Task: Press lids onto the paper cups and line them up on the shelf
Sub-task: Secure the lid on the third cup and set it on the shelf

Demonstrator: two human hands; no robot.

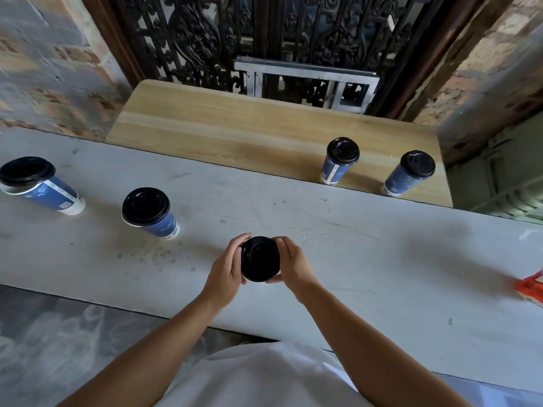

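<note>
A black lid [260,259] sits on top of a cup over the grey counter [352,245]; the cup body is hidden beneath the lid. My left hand [227,267] and my right hand [291,264] clasp the lid's rim from either side. Two blue paper cups with black lids [340,161] [411,173] stand side by side on the wooden shelf [220,130] at its right end. Two more blue cups with black lids resting on them [148,212] [38,185] stand on the counter to the left.
An ornate dark iron grille [264,39] and a grey metal frame [305,83] rise behind the shelf. Rough brick walls flank both sides. An orange object [531,286] lies at the counter's right edge. A green crate [499,183] sits at the far right.
</note>
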